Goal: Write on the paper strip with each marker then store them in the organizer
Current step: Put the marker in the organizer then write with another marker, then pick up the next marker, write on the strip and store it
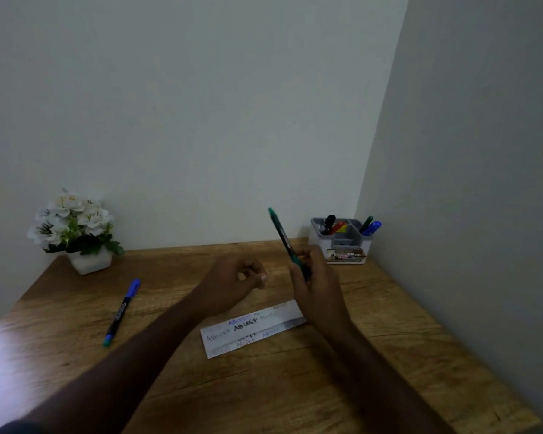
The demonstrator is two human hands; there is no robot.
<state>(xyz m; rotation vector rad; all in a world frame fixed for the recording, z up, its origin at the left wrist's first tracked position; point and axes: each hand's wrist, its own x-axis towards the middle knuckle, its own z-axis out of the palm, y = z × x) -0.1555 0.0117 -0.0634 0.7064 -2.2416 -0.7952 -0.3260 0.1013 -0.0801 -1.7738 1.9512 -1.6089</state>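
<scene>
At the left of the frame a white pot of white flowers point(76, 230) stood against the wall at the back corner of the wooden table point(389, 355). Below and right of it a blue-capped marker point(122, 311) lay flat on the table, cap toward the wall, a green end toward the near edge, well apart from both hands.

Near the centre of the frame, the left hand point(232, 285) hovered above the table with its fingers curled in and thumb meeting fingertips; whether it pinched anything small, I cannot tell. Beneath the two forearms the paper strip point(254, 328) lay slantwise on the table, lettered in several rows with "ABCDEF" in different inks.

Just right of the left hand, the right hand point(315, 283) gripped the lower part of a green marker point(282, 238), fingers wrapped round the barrel, with the marker tilted up and leftward so that its green end pointed toward the wall. The two hands were near each other but not touching.

At the right, in the corner where the walls met, the grey-and-white organizer point(342, 245) stood on the table. Its left compartment held a black marker point(329, 223) and red marker point(337, 227); its right compartment held a dark green marker point(366, 223) and blue markers point(373, 228), all leaning.
</scene>
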